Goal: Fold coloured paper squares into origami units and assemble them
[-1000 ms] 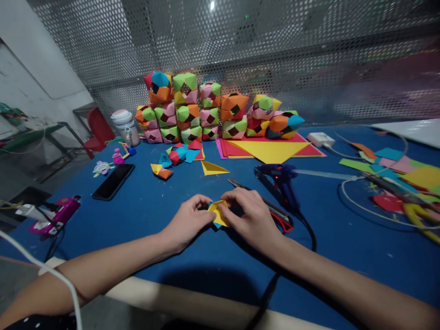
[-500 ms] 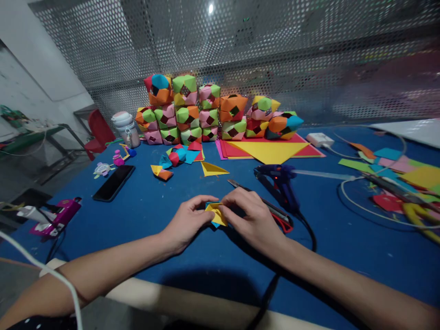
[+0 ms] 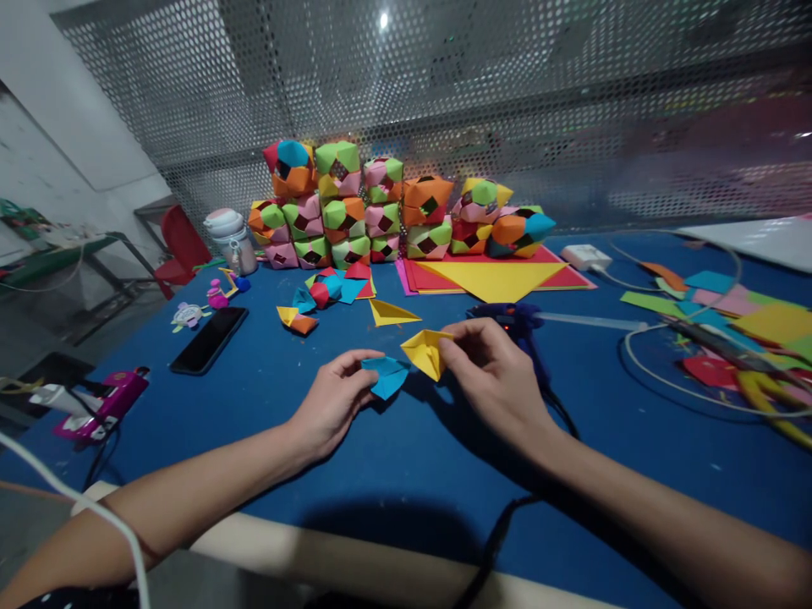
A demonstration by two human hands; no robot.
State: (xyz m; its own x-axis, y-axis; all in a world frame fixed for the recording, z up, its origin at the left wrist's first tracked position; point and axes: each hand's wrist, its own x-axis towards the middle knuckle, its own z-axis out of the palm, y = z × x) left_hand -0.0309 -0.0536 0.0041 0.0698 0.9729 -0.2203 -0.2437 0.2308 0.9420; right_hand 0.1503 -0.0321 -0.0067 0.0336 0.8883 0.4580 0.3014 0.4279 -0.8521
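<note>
Between the thumb and fingers of my left hand [image 3: 333,402] is a folded blue paper piece [image 3: 388,376]. My right hand [image 3: 491,381] pinches a folded yellow paper piece [image 3: 426,353], lifted a little above the table. The two pieces are apart, with a narrow gap between them. A yellow paper triangle [image 3: 390,313] lies just beyond them. To its left is an orange and yellow folded piece [image 3: 297,320]. The blue glue gun [image 3: 507,316] lies behind my right hand, which hides part of it.
Stacked coloured paper balls [image 3: 346,216] stand along the mesh wall, beside red and yellow paper sheets [image 3: 501,277]. A phone [image 3: 209,340] and a purple power strip [image 3: 105,406] lie left. Paper scraps [image 3: 774,326], yellow-handled scissors [image 3: 765,397] and a white cable [image 3: 634,355] are right.
The yellow piece has come away from the blue one, carried up and right by my right hand. My left hand keeps the blue piece, now fully in sight.
</note>
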